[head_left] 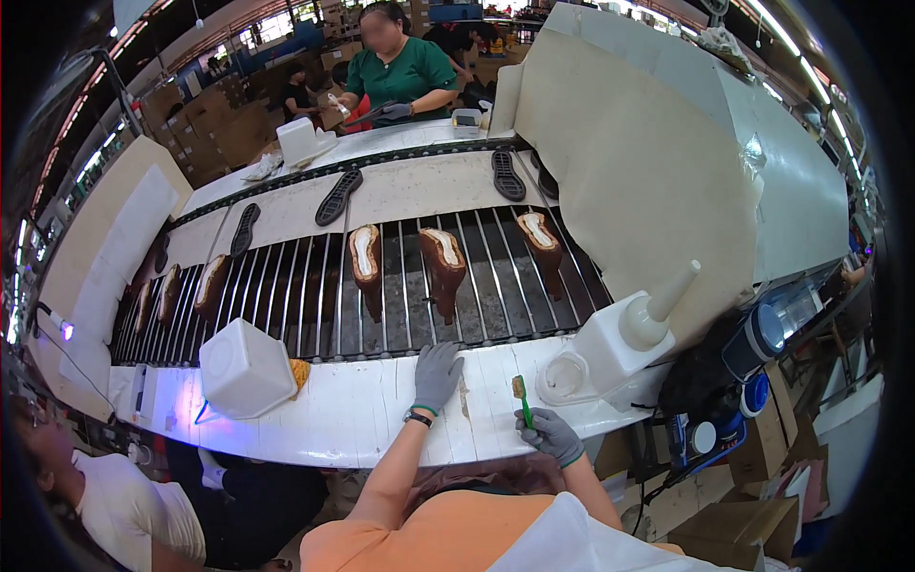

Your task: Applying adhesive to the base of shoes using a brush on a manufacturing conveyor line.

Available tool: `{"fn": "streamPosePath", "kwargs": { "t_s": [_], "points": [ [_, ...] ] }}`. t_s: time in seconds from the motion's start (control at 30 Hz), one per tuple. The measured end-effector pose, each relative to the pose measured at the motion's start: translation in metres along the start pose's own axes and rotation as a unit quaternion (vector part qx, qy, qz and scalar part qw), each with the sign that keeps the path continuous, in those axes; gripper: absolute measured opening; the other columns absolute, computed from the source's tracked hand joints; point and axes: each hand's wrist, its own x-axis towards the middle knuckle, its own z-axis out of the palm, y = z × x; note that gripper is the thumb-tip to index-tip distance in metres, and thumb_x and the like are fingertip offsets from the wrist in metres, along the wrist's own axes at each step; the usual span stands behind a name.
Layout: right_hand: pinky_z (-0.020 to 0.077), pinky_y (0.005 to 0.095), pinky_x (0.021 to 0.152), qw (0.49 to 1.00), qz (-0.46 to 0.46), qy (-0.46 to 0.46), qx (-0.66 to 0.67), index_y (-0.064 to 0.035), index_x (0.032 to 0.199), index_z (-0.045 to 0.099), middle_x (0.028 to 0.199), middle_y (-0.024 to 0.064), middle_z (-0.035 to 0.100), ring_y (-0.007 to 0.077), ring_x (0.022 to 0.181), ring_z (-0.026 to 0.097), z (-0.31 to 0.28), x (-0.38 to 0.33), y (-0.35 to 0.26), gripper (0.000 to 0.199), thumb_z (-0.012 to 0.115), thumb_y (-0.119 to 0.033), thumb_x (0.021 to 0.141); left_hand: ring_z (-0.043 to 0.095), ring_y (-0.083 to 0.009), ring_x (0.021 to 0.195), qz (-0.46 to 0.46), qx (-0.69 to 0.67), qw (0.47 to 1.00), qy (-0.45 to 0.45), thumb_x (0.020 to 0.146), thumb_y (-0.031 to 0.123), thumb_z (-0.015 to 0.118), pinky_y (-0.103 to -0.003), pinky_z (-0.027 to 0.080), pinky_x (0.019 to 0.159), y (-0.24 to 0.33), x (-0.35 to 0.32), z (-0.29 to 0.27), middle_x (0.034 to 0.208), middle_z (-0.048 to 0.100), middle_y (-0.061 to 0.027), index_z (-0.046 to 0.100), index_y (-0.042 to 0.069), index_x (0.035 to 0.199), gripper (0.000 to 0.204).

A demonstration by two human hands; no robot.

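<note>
Our left hand [439,377] lies open, empty; rods [341,296] just ahead, if moving, might nip it. Right hand [553,436] grips brush [525,408].

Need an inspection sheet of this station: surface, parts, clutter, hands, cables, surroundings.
Surface: white ledge, seamed, with a brown patch near the left hand.
Job's things: green brush; six brown uppers on the conveyor, undersides up; black soles on the strip beyond.
Clutter: white container at left and white bottle with nozzle at right, both on ledge.
Hands: both grey-gloved; left rests at the ledge's conveyor edge, right holds the brush.
Cables: thin cable near the lit lamp at far left.
Surroundings: person in green across the line, person in white at left; cartons behind.
</note>
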Motion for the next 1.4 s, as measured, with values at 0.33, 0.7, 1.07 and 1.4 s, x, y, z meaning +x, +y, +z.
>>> {"fn": "streamPosePath", "kwargs": {
  "t_s": [0.33,0.7,1.07,1.4],
  "points": [
    [0.0359,0.0216,0.055,1.000,0.002,0.013,-0.008,0.0062,0.127,0.055,0.102,0.0115,0.065,0.0109,0.068,0.047,0.0017,0.0001,-0.0006,0.038,0.059,-0.017,0.097,0.058,-0.0286,0.117,0.006,-0.003,1.000,0.004,0.091,0.027,0.061,-0.046,0.036,0.107,-0.0002,0.0006,-0.0001,0.121,0.066,-0.0124,0.065,0.004,0.117,0.034],
    [0.0363,0.0216,0.056,1.000,0.002,-0.008,0.004,0.0079,0.129,0.054,0.102,0.0106,0.064,0.0091,0.069,0.048,-0.0006,0.0013,-0.0002,0.042,0.060,-0.018,0.097,0.057,-0.0292,0.117,-0.004,-0.006,1.000,-0.004,0.093,0.027,0.060,-0.046,0.036,0.107,-0.0004,0.0010,0.0017,0.123,0.065,-0.0126,0.065,0.004,0.118,0.034],
    [0.0358,0.0218,0.056,1.000,0.001,0.011,-0.004,0.0084,0.128,0.054,0.103,0.0108,0.064,0.0095,0.069,0.048,0.0041,0.0002,-0.0017,0.042,0.061,-0.018,0.096,0.057,-0.0290,0.117,0.002,-0.003,1.000,0.009,0.092,0.026,0.061,-0.046,0.036,0.107,-0.0010,0.0002,0.0023,0.123,0.065,-0.0119,0.065,0.004,0.118,0.034],
    [0.0362,0.0216,0.054,1.000,-0.003,-0.010,0.000,0.0064,0.126,0.055,0.102,0.0105,0.065,0.0102,0.067,0.047,0.0021,0.0010,-0.0018,0.042,0.062,-0.022,0.096,0.058,-0.0285,0.115,0.002,-0.004,1.000,0.012,0.092,0.026,0.062,-0.045,0.037,0.107,-0.0003,0.0004,0.0023,0.122,0.066,-0.0116,0.066,0.004,0.117,0.033]
  ]
}}
